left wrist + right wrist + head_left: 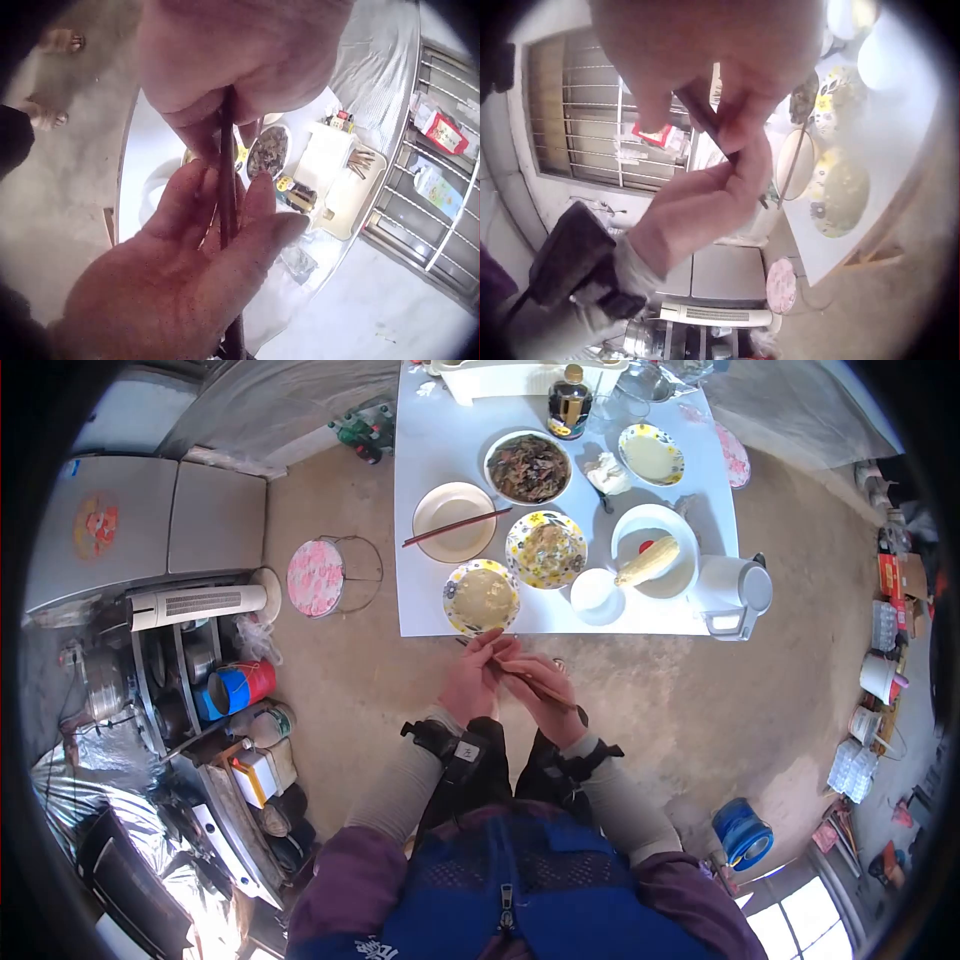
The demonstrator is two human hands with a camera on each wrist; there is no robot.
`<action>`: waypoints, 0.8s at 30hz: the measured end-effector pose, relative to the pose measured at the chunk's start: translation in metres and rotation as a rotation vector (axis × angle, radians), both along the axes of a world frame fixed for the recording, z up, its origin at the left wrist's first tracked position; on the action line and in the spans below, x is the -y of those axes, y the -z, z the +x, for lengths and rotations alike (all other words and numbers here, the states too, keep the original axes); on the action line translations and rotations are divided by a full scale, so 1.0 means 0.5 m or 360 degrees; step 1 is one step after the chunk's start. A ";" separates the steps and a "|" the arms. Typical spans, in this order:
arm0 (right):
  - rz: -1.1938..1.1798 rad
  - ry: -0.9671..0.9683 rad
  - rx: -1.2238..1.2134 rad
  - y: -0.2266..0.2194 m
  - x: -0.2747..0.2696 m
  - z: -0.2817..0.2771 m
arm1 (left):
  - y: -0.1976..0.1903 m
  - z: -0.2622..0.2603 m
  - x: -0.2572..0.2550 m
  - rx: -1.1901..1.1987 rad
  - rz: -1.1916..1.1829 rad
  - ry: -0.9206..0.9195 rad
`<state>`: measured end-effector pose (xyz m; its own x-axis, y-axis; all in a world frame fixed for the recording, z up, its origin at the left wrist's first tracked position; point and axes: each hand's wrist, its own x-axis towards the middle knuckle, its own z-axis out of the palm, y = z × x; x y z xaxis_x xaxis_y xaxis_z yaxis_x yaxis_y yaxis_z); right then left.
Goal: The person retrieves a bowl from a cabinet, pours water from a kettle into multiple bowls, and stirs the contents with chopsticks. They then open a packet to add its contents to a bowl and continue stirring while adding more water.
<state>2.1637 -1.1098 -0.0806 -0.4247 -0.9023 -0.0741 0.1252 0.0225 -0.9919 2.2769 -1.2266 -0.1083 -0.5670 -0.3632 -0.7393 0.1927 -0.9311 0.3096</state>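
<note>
My left hand [474,682] and right hand [541,695] meet just off the table's near edge. Both grip a dark brown chopstick [227,172]. In the left wrist view it comes out between the fingers of the left hand [240,56] and runs down past the thumb of the right hand [165,281], whose palm faces up. Its far end pokes out beyond the left hand [705,206] in the right wrist view. Nearest the hands stands a flower-rimmed plate [452,618] of pale yellow food. Another pair of chopsticks [458,526] lies across a cream bowl [430,510].
On the table [425,595] are a bowl of dark cooked food [530,467], a second flowered plate [546,550], a soy-sauce-like bottle [569,405], a white bowl [598,598], a basin [655,520] holding a corn cob [648,561], and a white pitcher [733,585]. A pink stool [315,578] stands left.
</note>
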 end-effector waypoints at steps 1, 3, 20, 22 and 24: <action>0.0047 -0.0004 -0.0058 0.007 0.013 0.008 | 0.006 0.012 0.013 -0.0033 -0.0012 0.0011; 0.0137 -0.0020 -0.0181 0.024 0.038 0.025 | 0.011 0.040 0.037 0.0040 -0.0088 0.0111; 0.0435 -0.0262 -0.1072 0.277 0.122 0.070 | 0.059 0.688 -0.027 0.1388 -0.0148 0.0699; 0.0282 -0.0287 -0.1356 0.272 0.072 0.090 | 0.044 0.715 -0.042 0.1389 -0.0141 0.0704; 0.0104 -0.0478 -0.1320 0.245 0.083 0.119 | 0.037 0.741 -0.054 0.1374 -0.0087 0.0778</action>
<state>2.2234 -1.1512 -0.2033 -0.1103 -0.9891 0.0973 -0.6544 -0.0014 -0.7561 2.6475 -1.1996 -0.1269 0.0613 -0.2791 -0.9583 -0.5204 -0.8282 0.2079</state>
